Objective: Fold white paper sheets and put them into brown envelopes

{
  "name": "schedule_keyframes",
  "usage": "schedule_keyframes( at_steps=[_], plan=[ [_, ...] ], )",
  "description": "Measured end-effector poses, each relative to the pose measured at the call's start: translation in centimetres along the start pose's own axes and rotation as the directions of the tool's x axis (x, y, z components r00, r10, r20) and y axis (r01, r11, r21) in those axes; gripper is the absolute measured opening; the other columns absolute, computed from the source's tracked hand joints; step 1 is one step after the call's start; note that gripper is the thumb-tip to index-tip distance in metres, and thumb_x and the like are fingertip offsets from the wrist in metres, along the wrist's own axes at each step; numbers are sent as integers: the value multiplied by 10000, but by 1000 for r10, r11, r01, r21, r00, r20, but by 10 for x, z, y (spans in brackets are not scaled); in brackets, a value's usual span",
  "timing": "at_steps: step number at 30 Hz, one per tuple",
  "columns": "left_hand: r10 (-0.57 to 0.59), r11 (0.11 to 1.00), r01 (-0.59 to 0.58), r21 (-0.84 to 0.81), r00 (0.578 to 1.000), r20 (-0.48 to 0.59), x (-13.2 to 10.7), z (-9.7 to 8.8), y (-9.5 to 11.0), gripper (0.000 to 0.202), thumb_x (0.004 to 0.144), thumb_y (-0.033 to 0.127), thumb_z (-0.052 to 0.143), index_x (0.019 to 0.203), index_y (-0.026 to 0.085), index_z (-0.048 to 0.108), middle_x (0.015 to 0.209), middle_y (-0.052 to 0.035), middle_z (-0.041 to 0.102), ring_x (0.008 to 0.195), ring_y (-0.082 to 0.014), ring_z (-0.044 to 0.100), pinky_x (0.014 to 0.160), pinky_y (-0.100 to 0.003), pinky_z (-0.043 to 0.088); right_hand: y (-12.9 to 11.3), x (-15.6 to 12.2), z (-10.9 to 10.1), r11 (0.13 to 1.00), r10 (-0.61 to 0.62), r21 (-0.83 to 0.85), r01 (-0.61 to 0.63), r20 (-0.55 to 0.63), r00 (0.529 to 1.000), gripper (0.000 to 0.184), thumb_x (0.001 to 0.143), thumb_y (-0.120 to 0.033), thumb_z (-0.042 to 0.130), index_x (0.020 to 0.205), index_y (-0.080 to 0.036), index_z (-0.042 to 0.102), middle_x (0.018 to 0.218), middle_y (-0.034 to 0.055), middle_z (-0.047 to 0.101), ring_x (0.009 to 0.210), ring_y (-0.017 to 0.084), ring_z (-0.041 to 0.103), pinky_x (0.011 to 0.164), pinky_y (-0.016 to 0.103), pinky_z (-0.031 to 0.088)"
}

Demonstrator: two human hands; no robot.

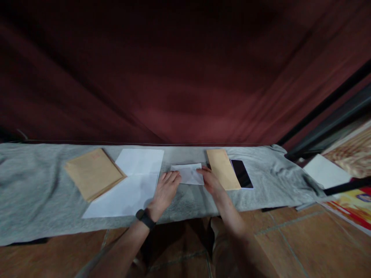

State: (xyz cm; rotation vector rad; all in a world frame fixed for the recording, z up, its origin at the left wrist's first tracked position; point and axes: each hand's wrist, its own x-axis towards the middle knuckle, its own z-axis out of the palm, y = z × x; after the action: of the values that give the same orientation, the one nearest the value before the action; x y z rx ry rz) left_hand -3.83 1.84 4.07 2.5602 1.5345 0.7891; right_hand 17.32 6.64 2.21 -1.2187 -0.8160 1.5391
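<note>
Left hand [167, 188] and right hand [211, 181], fingers [174, 177] nearly closed, hold a folded white paper rectangle [189, 174]; large white paper sheets [139, 187] lie open

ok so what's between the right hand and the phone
In the head view, a brown envelope lies between the right hand and the phone, with the phone right beside it.
</note>
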Motion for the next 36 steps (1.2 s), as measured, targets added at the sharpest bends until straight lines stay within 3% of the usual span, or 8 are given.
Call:
schedule_keyframes(
  at_steps=[5, 7, 9, 15, 18, 22, 27, 36],
  plan=[
    [-2, 989, 23, -148, 990, 140, -3, 10, 4, 226, 856, 230, 659, 1073, 248, 720, 1271, -87, 688, 1223, -294, 587, 1076, -481, 416, 13, 6, -8, 978, -81, -193, 78, -13, 997, 246, 609, -338, 720, 817, -211, 685, 704, -2, 698, 675, 200, 645, 632, 291, 498],
    [-27, 975, 62, -213, 986, 164, -3, 16, 6, 386, 854, 371, 695, 1219, 243, 684, 1371, -102, 640, 1300, -299, 550, 1123, -482, 397, 16, 8, -7, 970, -111, -219, 106, -8, 994, 220, 617, -315, 700, 811, -214, 684, 718, -7, 695, 698, 199, 640, 646, 288, 497],
    [-57, 966, 93, -241, 987, 151, -2, 24, 9, 500, 918, 437, 606, 1366, 216, 597, 1471, -126, 564, 1389, -294, 484, 1167, -482, 366, 20, 10, -4, 958, -146, -254, 137, -18, 989, 210, 639, -300, 668, 832, -218, 682, 737, -12, 692, 724, 199, 638, 678, 295, 506],
    [-152, 984, 158, -80, 986, 75, 2, 53, 18, 539, 1026, 326, 335, 1520, 129, 418, 1626, -157, 353, 1537, -281, 258, 1247, -512, 223, 35, 14, 5, 907, -225, -380, 181, -74, 972, 238, 683, -200, 599, 900, -244, 687, 783, 2, 688, 737, 206, 622, 741, 326, 516],
    [-184, 983, 183, 17, 980, 76, 3, 62, 18, 563, 1027, 342, 318, 1505, 64, 429, 1616, -199, 347, 1534, -307, 256, 1250, -516, 206, 38, 10, 6, 811, -322, -542, 218, -103, 941, 365, 747, -161, 585, 1088, -244, 686, 887, 48, 713, 824, 236, 655, 818, 350, 528],
    [-175, 978, 160, 137, 979, 101, 2, 68, 17, 585, 1039, 384, 295, 1511, 63, 427, 1611, -182, 359, 1524, -291, 285, 1258, -488, 199, 39, 1, 4, 592, -425, -766, 250, -33, 905, 520, 841, -136, 521, 1355, -188, 572, 1114, 116, 719, 978, 256, 689, 911, 369, 536],
    [-164, 960, 134, 245, 981, 107, 2, 68, 18, 590, 1043, 422, 294, 1532, 113, 411, 1622, -142, 350, 1527, -267, 284, 1259, -464, 200, 35, -8, 2, 334, -493, -907, 256, 63, 868, 560, 885, -109, 473, 1443, -145, 485, 1297, 139, 671, 1104, 235, 679, 961, 337, 534],
    [-148, 964, 113, 242, 980, 132, -2, 62, 18, 581, 1037, 462, 323, 1541, 189, 415, 1626, -101, 365, 1533, -274, 270, 1257, -490, 184, 26, -14, 6, 215, -438, -966, 145, 38, 898, 541, 928, -128, 450, 1469, -133, 465, 1272, 140, 690, 1064, 229, 705, 925, 303, 532]
  ],
)
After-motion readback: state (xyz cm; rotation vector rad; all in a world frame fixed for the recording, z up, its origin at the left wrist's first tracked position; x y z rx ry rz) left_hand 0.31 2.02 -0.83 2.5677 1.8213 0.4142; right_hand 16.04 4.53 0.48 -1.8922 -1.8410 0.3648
